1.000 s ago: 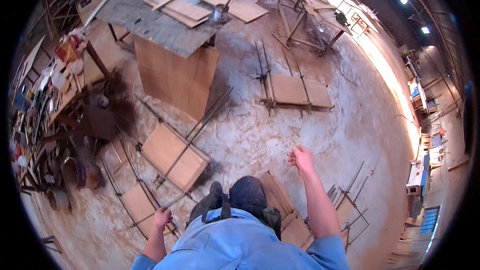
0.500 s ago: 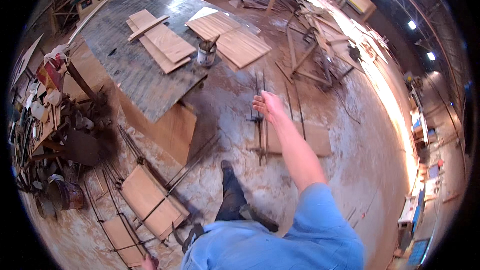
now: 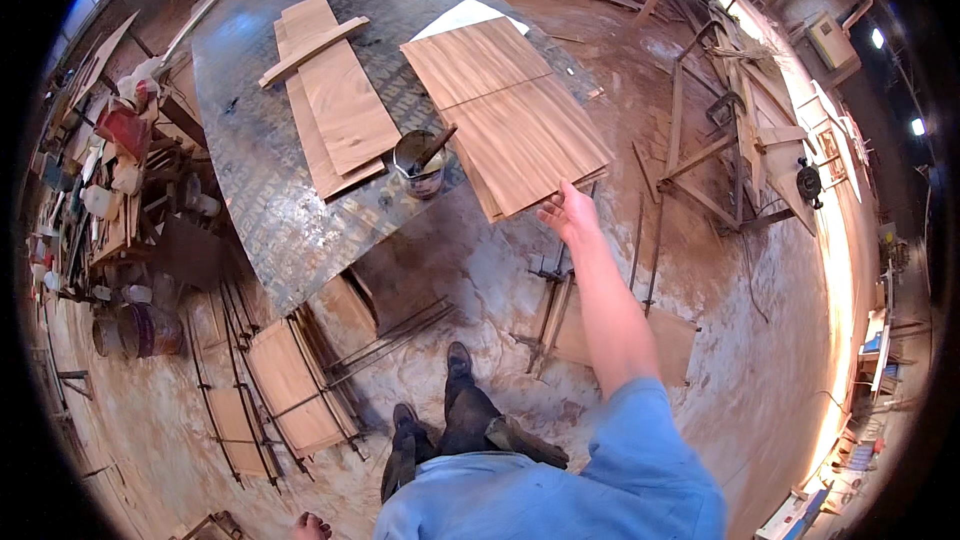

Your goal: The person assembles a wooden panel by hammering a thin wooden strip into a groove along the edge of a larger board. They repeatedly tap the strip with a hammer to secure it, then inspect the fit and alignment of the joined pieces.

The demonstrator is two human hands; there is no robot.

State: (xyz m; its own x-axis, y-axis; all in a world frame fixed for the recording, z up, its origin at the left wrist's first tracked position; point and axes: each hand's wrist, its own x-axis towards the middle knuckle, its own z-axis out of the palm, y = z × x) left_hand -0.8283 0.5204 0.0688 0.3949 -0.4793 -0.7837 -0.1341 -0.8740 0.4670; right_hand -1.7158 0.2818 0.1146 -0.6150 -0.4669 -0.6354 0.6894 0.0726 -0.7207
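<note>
My right hand (image 3: 568, 212) is at the near edge of a stack of wooden panels (image 3: 508, 110), its thumb over the top face and its curled fingers at the edge. The stack reaches past the edge of a dark, stained worktable (image 3: 240, 130). Low at the bottom of the view hangs my left hand (image 3: 312, 527), partly cut off, fingers loosely bent and nothing visible in them. Left of the panels stands a tub (image 3: 424, 178) with a brush-like handle leaning out. Farther left lie long boards (image 3: 345, 105) with a narrow strip (image 3: 312, 52) across them.
Clamped wooden panels (image 3: 295, 380) stand on the floor at the lower left. Another clamped panel (image 3: 660, 345) lies below my right arm. A cluttered shelf (image 3: 120, 230) and a bucket (image 3: 150, 330) occupy the left. Wooden frames (image 3: 700, 175) crowd the right.
My right hand has come from in front of the table to the near edge of the panel stack. The view has shifted closer to the table. My left hand remains low.
</note>
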